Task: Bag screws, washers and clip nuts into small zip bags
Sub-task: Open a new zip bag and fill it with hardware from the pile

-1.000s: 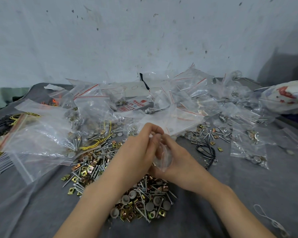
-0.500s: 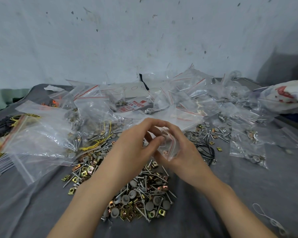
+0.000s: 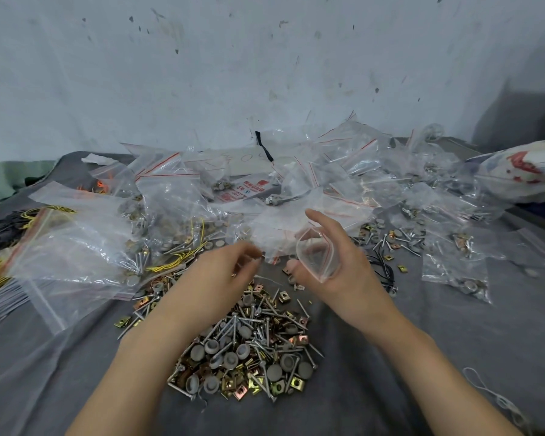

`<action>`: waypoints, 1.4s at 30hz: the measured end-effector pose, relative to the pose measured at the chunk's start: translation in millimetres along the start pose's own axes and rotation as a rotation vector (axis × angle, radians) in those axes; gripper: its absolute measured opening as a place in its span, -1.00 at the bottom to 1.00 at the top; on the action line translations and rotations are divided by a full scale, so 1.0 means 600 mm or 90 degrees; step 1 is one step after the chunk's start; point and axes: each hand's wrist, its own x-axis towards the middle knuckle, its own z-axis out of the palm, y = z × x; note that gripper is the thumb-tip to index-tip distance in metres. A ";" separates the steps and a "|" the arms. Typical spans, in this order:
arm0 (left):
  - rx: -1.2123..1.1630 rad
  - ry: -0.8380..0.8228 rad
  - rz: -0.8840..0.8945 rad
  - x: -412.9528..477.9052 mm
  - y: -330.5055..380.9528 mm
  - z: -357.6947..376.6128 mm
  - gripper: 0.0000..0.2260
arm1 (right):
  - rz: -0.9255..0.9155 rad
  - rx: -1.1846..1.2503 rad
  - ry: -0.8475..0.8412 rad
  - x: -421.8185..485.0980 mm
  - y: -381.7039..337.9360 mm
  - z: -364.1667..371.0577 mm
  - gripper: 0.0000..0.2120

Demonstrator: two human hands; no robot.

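1. We see the right hand (image 3: 340, 272) cupping a small zip bag (image 3: 317, 258), its mouth gaping, between thumb and curled fingers.
2. Just beside it, the left hand (image 3: 217, 275) bunches its fingertips; blur hides whether they pinch anything.
3. Below both hands, the pile of screws, washers and clip nuts (image 3: 249, 350) lies on grey cloth (image 3: 422, 325).
4. Filled bags (image 3: 343, 171) heap up behind.

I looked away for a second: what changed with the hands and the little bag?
The left hand let go and drew left, away from the small zip bag; the right hand now holds it alone. The pile of screws stayed put.
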 end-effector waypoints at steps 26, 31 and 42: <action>-0.178 0.118 0.015 0.002 0.041 -0.012 -0.93 | -0.039 0.031 0.058 0.007 0.019 -0.010 -0.33; -0.282 0.168 0.069 0.005 0.076 -0.025 -0.95 | -0.034 -0.025 0.029 0.004 0.017 0.001 -0.31; -0.258 0.138 0.110 0.007 0.092 -0.012 -0.92 | -0.020 -0.059 0.024 0.003 0.017 0.003 -0.27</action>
